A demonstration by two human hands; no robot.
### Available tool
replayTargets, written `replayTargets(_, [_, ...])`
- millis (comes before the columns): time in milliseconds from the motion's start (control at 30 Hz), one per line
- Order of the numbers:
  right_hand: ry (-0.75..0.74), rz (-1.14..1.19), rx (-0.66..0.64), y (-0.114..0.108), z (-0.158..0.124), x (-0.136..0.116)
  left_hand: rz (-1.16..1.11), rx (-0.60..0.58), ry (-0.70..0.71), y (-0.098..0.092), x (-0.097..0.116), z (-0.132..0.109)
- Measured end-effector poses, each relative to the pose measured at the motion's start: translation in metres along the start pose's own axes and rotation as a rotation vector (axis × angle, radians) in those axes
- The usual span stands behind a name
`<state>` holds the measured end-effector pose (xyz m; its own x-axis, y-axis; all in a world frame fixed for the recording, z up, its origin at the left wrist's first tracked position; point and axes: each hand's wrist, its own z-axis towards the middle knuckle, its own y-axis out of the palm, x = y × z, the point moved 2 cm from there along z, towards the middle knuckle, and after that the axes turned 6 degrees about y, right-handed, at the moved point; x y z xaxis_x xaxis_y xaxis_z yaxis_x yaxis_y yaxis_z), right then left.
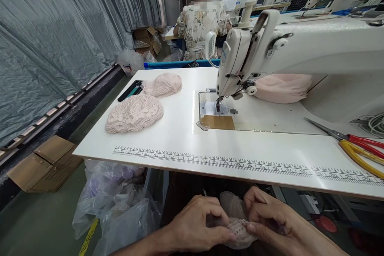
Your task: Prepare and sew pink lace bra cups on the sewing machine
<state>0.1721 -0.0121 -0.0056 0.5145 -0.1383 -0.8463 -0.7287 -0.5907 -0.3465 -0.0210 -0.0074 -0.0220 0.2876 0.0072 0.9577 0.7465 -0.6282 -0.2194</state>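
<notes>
Below the table's front edge, my left hand point(196, 224) and my right hand point(271, 218) both pinch a small pale pink lace piece point(238, 226) between them, fingers curled on it. On the white table point(180, 136) lie two pink lace pieces: a larger one point(134, 114) near the left and another point(163, 85) behind it. A white sewing machine point(270, 52) stands at the right, its needle point(218, 106) over the plate.
Pink fabric point(282, 88) is bunched under the machine arm. Red and yellow scissors point(357, 146) lie at the right. A printed ruler point(240, 164) runs along the front edge. Plastic bags point(117, 204) and cardboard point(45, 164) sit on the floor at left. Another person point(199, 28) sits ahead.
</notes>
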Motion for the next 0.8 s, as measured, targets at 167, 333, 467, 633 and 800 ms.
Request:
replayTargets(167, [0.051, -0.05, -0.076, 0.004, -0.003, 0.0, -0.191, -0.076, -0.01, 0.0, -0.005, 0.003])
replayTargets(333, [0.126, -0.045, -0.065, 0.013, 0.004, 0.004, -0.217, -0.13, -0.086, -0.008, -0.003, -0.001])
replayTargets(467, [0.197, -0.058, -0.068, 0.017, 0.0, 0.005, -0.3, -0.191, -0.158, -0.013, -0.003, -0.004])
replayTargets(633, [0.184, -0.088, -0.025, 0.017, -0.004, 0.004, -0.206, -0.158, -0.184, -0.01, -0.009, 0.003])
replayTargets(800, [0.259, -0.105, -0.132, 0.017, 0.003, 0.008, -0.249, -0.175, -0.187, -0.006, -0.013, 0.006])
